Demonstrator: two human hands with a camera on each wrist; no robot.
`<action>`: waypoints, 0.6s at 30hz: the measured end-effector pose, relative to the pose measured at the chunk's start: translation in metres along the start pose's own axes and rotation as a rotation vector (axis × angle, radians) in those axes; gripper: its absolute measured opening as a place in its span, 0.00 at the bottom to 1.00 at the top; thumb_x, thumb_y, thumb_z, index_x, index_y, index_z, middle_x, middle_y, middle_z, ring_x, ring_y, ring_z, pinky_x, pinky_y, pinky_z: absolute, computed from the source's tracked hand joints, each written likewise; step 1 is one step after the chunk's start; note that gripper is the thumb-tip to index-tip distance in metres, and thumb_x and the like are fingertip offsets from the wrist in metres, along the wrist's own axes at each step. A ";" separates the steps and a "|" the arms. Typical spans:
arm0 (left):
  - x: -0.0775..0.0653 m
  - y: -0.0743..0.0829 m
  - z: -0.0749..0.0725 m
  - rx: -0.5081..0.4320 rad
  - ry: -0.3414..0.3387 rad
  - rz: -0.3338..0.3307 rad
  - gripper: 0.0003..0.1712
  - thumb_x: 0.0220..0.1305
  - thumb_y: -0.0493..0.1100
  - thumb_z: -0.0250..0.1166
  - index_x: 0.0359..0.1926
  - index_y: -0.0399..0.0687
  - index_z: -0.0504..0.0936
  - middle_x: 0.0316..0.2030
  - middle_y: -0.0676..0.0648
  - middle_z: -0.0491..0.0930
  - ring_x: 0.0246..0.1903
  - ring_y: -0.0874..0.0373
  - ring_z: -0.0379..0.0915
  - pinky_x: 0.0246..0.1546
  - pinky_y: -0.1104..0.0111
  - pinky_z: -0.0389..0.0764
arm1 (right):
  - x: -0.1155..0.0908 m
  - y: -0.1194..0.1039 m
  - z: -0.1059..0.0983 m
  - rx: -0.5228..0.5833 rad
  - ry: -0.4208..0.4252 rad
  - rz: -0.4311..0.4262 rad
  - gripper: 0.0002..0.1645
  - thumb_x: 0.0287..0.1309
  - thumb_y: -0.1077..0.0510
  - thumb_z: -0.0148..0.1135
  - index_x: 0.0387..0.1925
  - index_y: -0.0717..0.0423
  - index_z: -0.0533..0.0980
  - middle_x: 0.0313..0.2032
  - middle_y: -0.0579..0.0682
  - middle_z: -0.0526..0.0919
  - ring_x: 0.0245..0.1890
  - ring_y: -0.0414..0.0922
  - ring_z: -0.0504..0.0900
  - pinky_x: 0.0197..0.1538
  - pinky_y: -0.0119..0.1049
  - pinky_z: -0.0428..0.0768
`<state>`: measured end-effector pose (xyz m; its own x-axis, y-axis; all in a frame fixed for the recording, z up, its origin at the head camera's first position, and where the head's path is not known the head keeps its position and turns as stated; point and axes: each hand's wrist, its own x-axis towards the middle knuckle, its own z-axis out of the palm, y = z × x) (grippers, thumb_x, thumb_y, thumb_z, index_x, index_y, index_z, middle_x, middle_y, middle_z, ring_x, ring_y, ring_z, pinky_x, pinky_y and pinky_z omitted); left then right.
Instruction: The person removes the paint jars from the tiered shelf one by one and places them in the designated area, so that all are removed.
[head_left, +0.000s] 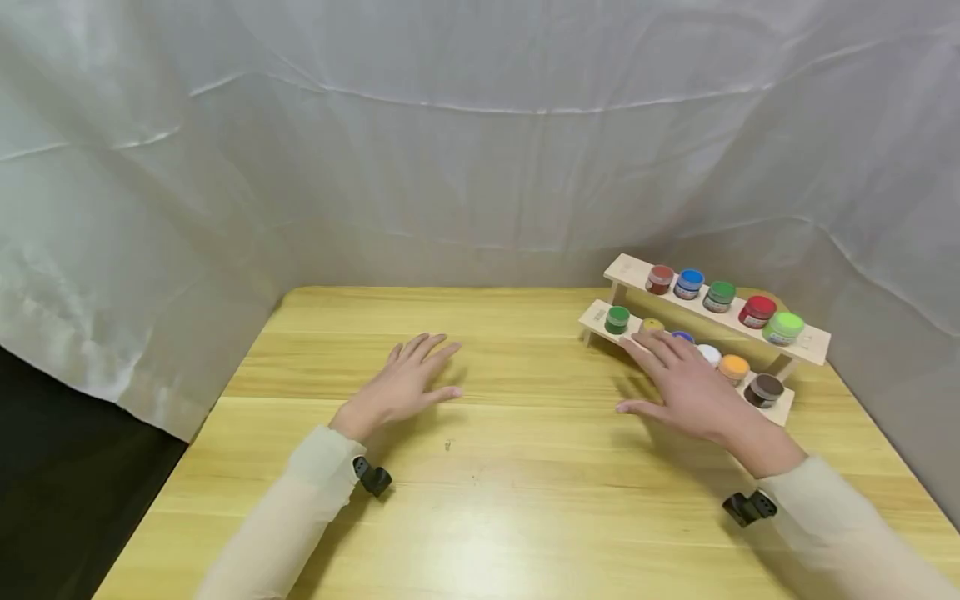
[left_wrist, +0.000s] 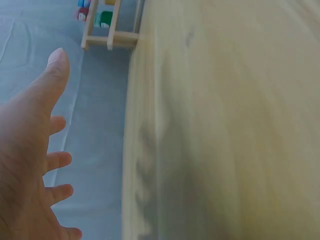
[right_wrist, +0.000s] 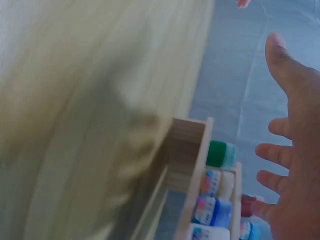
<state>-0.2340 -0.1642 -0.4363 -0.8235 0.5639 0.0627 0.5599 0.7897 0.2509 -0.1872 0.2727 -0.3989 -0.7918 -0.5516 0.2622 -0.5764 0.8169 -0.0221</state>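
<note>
My left hand hovers over the left half of the wooden table, fingers spread and nothing in it. My right hand is held out with fingers spread in front of a two-tier wooden rack, and it overlaps the lower tier in the head view. Small paint jars stand on both tiers. Up top are a brown-red jar, a blue jar, a green jar, a red jar and a light green jar. Below, a green jar, an orange jar and a dark brown jar show; others are partly hidden.
The wooden table ends at a pale curtain behind and at both sides. A black area lies beyond its left edge. Each wrist carries a small black camera, such as the left wrist camera.
</note>
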 end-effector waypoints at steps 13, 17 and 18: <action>0.047 0.029 0.005 -0.095 0.003 0.040 0.47 0.64 0.76 0.45 0.77 0.61 0.50 0.74 0.46 0.51 0.72 0.44 0.45 0.69 0.46 0.47 | -0.018 0.031 -0.035 0.010 0.167 0.025 0.49 0.47 0.37 0.73 0.65 0.60 0.70 0.60 0.61 0.73 0.60 0.64 0.67 0.59 0.63 0.63; 0.061 0.036 0.007 -0.121 0.013 0.032 0.47 0.65 0.75 0.47 0.77 0.59 0.52 0.73 0.45 0.55 0.72 0.46 0.48 0.70 0.48 0.49 | -0.025 0.042 -0.041 0.007 0.217 0.026 0.47 0.46 0.38 0.74 0.62 0.63 0.72 0.56 0.63 0.75 0.57 0.64 0.69 0.56 0.62 0.64; 0.065 0.038 0.007 -0.131 0.014 0.027 0.46 0.65 0.74 0.48 0.77 0.59 0.52 0.73 0.45 0.56 0.71 0.47 0.49 0.70 0.48 0.49 | -0.026 0.044 -0.043 0.005 0.226 0.031 0.47 0.46 0.39 0.74 0.61 0.63 0.73 0.56 0.63 0.75 0.56 0.64 0.69 0.55 0.62 0.65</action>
<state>-0.2658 -0.0959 -0.4300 -0.8097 0.5807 0.0845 0.5662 0.7352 0.3728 -0.1831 0.3307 -0.3652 -0.7442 -0.4740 0.4706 -0.5538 0.8317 -0.0381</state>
